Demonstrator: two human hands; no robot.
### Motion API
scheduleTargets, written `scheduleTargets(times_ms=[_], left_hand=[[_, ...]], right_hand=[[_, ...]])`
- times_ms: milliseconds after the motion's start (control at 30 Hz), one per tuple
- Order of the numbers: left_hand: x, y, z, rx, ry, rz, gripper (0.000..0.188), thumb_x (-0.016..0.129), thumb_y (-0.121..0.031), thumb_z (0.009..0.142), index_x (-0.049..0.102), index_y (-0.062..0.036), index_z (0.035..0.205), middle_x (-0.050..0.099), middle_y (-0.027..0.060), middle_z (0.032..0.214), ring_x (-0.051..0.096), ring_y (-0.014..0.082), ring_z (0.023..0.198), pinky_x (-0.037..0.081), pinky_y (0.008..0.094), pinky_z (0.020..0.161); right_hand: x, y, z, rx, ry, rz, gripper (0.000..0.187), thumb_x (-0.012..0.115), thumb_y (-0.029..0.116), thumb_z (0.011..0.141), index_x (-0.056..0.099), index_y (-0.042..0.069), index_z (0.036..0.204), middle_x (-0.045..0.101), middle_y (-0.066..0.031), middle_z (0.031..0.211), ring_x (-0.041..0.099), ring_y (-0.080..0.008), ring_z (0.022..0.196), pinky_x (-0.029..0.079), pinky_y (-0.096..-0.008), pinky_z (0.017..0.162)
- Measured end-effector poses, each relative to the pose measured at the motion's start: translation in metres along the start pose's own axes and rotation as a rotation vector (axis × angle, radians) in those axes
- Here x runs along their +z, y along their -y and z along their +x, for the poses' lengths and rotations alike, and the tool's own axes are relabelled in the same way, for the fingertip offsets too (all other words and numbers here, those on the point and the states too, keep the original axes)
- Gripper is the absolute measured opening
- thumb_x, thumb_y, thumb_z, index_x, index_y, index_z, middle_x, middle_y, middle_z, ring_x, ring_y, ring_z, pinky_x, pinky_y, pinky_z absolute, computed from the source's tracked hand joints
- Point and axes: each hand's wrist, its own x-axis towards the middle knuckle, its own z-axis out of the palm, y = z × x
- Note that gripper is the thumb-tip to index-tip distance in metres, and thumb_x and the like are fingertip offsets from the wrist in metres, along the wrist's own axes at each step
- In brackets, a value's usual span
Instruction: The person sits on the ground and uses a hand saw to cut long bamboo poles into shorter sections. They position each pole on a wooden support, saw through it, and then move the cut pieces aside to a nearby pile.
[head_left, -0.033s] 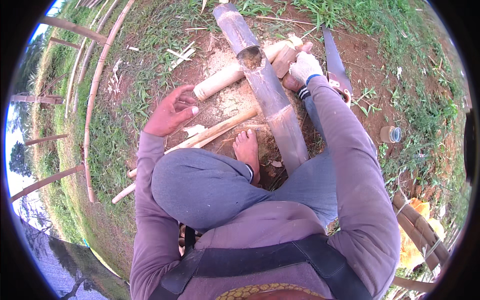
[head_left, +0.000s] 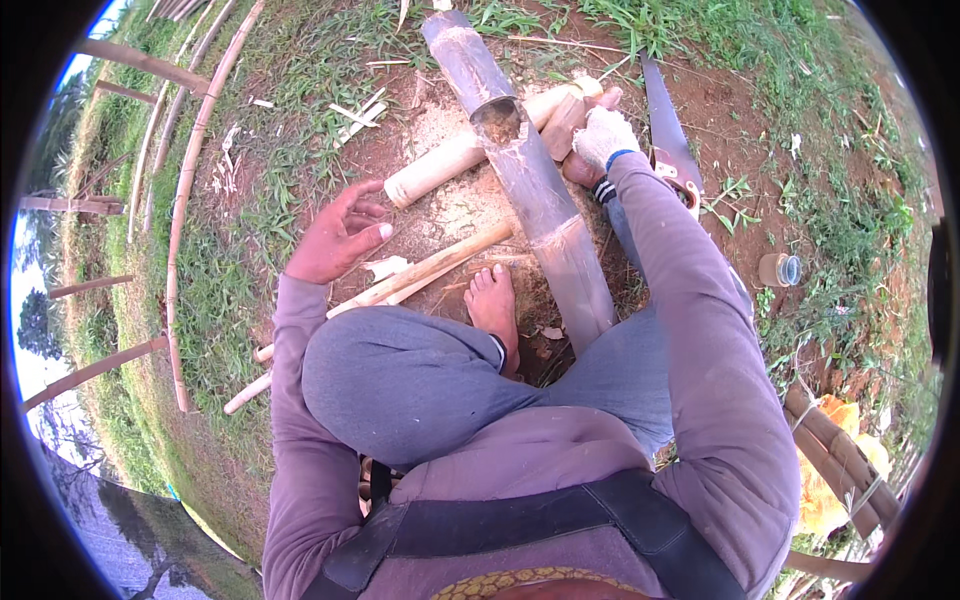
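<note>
A thick grey bamboo pole (head_left: 570, 255) with a cut notch slants across the ground in front of me. A pale, peeled round log (head_left: 440, 170) lies crosswise by the notch, appearing on both sides of the pole. My left hand (head_left: 340, 235) is bare, fingers apart and slightly curled, next to the log's left end but apart from it. My right hand (head_left: 605, 138), in a white glove with a blue cuff, is closed beside a wooden block (head_left: 563, 127) and above my right foot (head_left: 580, 170). What its fingers hold, if anything, is hidden.
A hand saw (head_left: 672, 125) lies right of my gloved hand. Thin peeled poles (head_left: 430, 270) lie near my left foot (head_left: 492, 308). Sawdust and wood slivers (head_left: 360, 120) litter the soil. A small jar (head_left: 780, 269) stands at right; a bamboo fence (head_left: 190, 190) runs along the left.
Both hands keep nearly the same pose and place. The whole view has shifted very slightly.
</note>
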Motion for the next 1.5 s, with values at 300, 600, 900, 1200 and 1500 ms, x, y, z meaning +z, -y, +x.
scheduleTargets(times_ms=[300, 600, 900, 1200, 1500], left_hand=[[0.002, 0.028, 0.027, 0.149, 0.034, -0.058, 0.075, 0.079, -0.014, 0.095, 0.044, -0.005, 0.161, 0.062, 0.014, 0.13, 0.063, 0.0212, 0.117, 0.054, 0.0359, 0.103], [0.036, -0.065, 0.077, 0.439, 0.231, 0.212, 0.077, 0.085, -0.022, 0.091, 0.049, -0.0038, 0.156, 0.064, 0.0095, 0.115, 0.064, 0.0167, 0.097, 0.056, 0.0322, 0.088], [0.078, -0.198, 0.066, 0.746, 0.259, 0.561, 0.07, 0.085, -0.017, 0.085, 0.057, -0.0066, 0.149, 0.068, 0.0147, 0.11, 0.07, 0.0237, 0.092, 0.06, 0.039, 0.081], [0.111, -0.217, 0.03, 0.807, 0.29, 0.845, 0.074, 0.091, -0.029, 0.085, 0.058, -0.0058, 0.147, 0.073, 0.0178, 0.11, 0.073, 0.0304, 0.096, 0.06, 0.0433, 0.086], [0.095, -0.157, 0.02, 0.599, 0.432, 0.899, 0.079, 0.087, -0.042, 0.086, 0.057, -0.0064, 0.149, 0.076, 0.0222, 0.115, 0.074, 0.0425, 0.106, 0.057, 0.0503, 0.093]], right_hand=[[0.004, 0.002, -0.087, -0.066, -0.263, 0.252, 0.02, 0.076, 0.023, 0.084, 0.078, 0.004, 0.09, 0.076, -0.0266, 0.091, 0.077, -0.0436, 0.091, 0.06, -0.0522, 0.087], [-0.143, -0.032, -0.368, -0.143, -0.225, 0.177, 0.025, 0.081, 0.022, 0.081, 0.078, 0.003, 0.097, 0.076, -0.021, 0.091, 0.076, -0.0409, 0.091, 0.059, -0.0506, 0.08], [-0.369, -0.176, -0.88, -0.414, -1.867, 0.794, 0.066, 0.079, 0.04, 0.098, 0.046, 0.016, 0.151, 0.064, -0.0159, 0.13, 0.063, -0.0325, 0.121, 0.049, -0.0572, 0.102], [-0.253, -0.217, -0.759, 0.479, -1.935, 0.48, 0.045, 0.07, 0.031, 0.106, 0.064, -0.001, 0.137, 0.074, -0.0138, 0.116, 0.073, -0.021, 0.101, 0.059, -0.0341, 0.088], [-0.114, -0.067, -0.434, 0.038, -0.68, -0.032, 0.06, 0.079, 0.042, 0.094, 0.064, 0.006, 0.14, 0.06, -0.0216, 0.148, 0.057, -0.0401, 0.137, 0.048, -0.0552, 0.111]])
